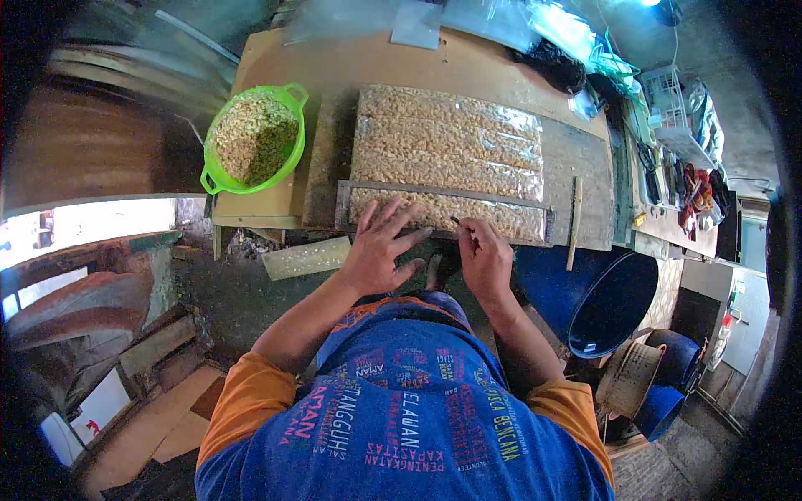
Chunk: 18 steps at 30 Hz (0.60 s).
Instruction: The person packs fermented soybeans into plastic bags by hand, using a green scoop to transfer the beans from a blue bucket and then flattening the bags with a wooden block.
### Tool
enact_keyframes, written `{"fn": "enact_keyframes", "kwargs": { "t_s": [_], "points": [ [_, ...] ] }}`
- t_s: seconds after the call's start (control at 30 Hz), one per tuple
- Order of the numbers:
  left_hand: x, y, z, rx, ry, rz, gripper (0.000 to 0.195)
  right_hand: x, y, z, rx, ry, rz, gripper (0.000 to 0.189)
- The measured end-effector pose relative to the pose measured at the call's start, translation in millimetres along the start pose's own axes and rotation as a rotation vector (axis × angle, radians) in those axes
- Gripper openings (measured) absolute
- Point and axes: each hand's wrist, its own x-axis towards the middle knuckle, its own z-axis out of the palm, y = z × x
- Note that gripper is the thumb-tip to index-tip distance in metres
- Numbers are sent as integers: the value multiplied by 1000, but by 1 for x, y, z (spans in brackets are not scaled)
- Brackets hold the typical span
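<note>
My left hand (386, 244) lies with spread fingers over the near strip of pale, bean-like pieces under clear plastic (501, 219), its fingertips resting on it. My right hand (485, 257) pinches a small dark pointed thing (455, 220) at the strip's near edge; most of it is hidden in the fingers. A narrow wooden frame (445, 190) surrounds that strip. Beyond it, more plastic-covered strips (448, 138) lie side by side on a wooden board (573, 156).
A green colander (299, 150) of pale pieces stands at the left. A wooden stick (574, 222) crosses the board's near edge at the right. Below are a perforated board (307, 258) and a blue barrel (611, 304). Plastic sheets (416, 25) lie at the back.
</note>
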Motion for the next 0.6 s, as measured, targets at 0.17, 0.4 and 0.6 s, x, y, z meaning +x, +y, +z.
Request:
{"fn": "enact_keyframes", "kwargs": {
  "t_s": [0.17, 0.4, 0.6],
  "points": [
    [-20, -14, -7, 32, 37, -67, 50, 3, -11, 10, 77, -17, 106, 7],
    [-27, -19, -8, -2, 34, -63, 51, 9, -21, 31, -38, -29, -79, 9],
    [-29, -23, -8, -40, 47, -60, 55, 5, -34, 26, 1, -60, -59, 8]
  ]
}}
